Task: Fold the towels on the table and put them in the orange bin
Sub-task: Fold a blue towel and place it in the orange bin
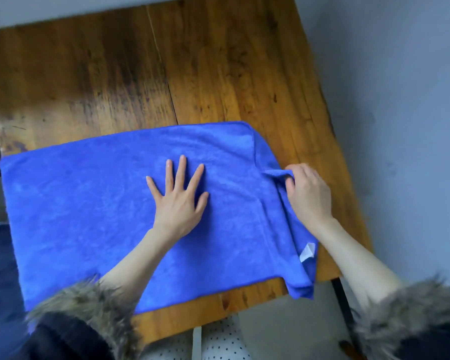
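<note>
Towel lying spread on the near part of the table, both hands sitting on it.

The towel [94, 209] is lying across the near half of the table [198, 63], its near right corner hanging over the table's near edge. The left hand [178, 201] is resting flat on the middle of the towel, fingers pointing far. To its right, the right hand [308, 193] is pinching a raised fold at the towel's right edge. A tag [307, 252] is sitting near that hand, on the towel's right edge. Two fur-trimmed sleeves [89, 307] are showing at the near corners.
</note>
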`<state>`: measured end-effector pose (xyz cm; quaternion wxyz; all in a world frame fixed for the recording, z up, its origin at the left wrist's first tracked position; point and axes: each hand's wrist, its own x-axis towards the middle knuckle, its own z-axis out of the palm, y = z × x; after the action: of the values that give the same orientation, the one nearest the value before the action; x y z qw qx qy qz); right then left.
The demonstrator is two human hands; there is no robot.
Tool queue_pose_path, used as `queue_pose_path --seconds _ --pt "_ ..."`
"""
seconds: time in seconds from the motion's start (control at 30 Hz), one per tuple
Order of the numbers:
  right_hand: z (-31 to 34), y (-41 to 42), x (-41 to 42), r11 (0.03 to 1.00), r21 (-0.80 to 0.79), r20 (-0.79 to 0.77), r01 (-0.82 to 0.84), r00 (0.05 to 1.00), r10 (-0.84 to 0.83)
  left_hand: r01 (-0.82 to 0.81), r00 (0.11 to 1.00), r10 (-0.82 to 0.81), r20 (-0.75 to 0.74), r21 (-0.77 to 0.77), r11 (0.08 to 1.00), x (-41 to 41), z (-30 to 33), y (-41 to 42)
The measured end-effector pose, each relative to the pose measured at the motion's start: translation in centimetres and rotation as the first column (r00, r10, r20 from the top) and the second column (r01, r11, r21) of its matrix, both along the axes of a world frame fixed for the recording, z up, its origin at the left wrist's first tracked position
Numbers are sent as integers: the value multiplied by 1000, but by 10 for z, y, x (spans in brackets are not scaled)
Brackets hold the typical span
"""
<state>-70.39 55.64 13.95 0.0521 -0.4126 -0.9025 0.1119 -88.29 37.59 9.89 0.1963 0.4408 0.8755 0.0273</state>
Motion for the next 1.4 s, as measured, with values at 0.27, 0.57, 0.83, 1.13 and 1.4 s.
queue_pose_path --seconds 0.27,0.57,0.83,1.13,1.4 --pt "8 99 -11 921 -151 -162 360 910 -382 -58 998 58 8 35 998 7 15 18" --pt "-32 -25 45 971 -188 9 144 989 -145 264 964 -264 -10 37 964 61 18 67" --pt "-43 55 74 984 -173 155 -30 986 57 313 948 -317 -40 -87 946 65 6 69" --pt "-39 -16 103 997 -42 30 69 997 -68 518 853 -519 -57 -34 855 88 14 84" --pt "-34 -47 127 999 -47 -40 16 999 -18 526 847 -529 -41 -71 848 96 22 90"
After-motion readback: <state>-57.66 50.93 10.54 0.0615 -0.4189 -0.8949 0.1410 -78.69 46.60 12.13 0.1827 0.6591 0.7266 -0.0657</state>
